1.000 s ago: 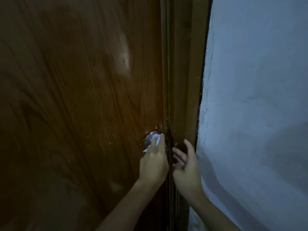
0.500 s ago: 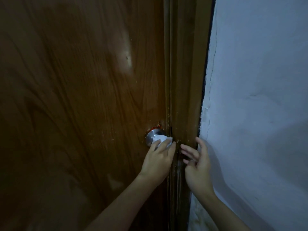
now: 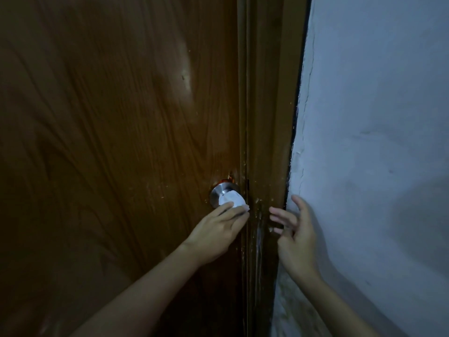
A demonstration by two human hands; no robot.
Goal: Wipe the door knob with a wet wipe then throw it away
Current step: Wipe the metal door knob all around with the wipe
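A round silver door knob (image 3: 217, 193) sits near the right edge of a brown wooden door (image 3: 116, 142). A white wet wipe (image 3: 232, 200) covers the knob's front and right side. My left hand (image 3: 218, 231) presses the wipe onto the knob from below, fingers wrapped around it. My right hand (image 3: 295, 231) hovers beside the door frame (image 3: 267, 117), fingers spread, holding nothing, its fingertips close to the frame's edge.
A pale blue-white plastered wall (image 3: 376, 142) fills the right side, with rough cracked plaster along the frame. The door stands shut against the frame. The scene is dim.
My left hand slid down and right, so the wipe now covers more of the knob's front. My right hand drifted right, away from the frame, toward the wall.
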